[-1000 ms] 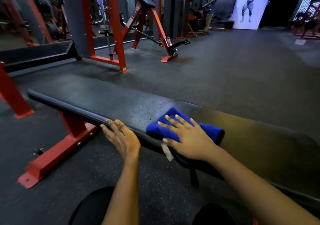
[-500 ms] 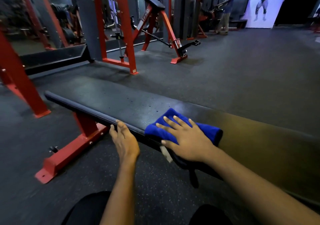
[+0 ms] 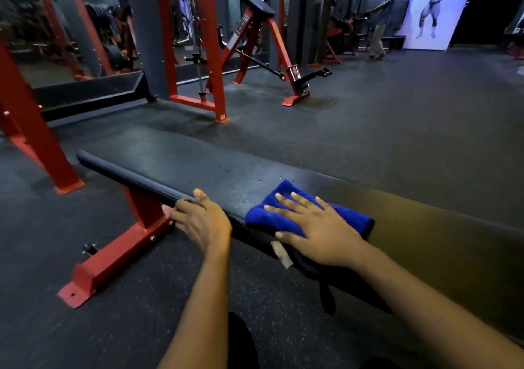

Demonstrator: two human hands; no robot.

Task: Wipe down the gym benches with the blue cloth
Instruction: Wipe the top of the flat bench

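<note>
A long black padded bench (image 3: 175,167) on a red steel frame (image 3: 113,258) runs across in front of me. Water droplets speckle its top left of the cloth. The folded blue cloth (image 3: 286,198) lies on the bench's near edge, and its white tag hangs down over that edge. My right hand (image 3: 314,226) lies flat on the cloth with fingers spread, pressing it onto the pad. My left hand (image 3: 201,218) holds the near edge just left of the cloth, thumb on top and fingers curled over the rim.
Dark rubber floor (image 3: 397,130) stretches beyond the bench. Red rack uprights (image 3: 195,56) and an angled red machine with a black pad (image 3: 255,2) stand behind. A red post (image 3: 31,130) rises at the left. A person (image 3: 380,22) stands far back by a machine.
Both hands and the cloth have shifted a little toward the bench's left end. My left hand went from resting on the edge to curling over it. The view turned left.
</note>
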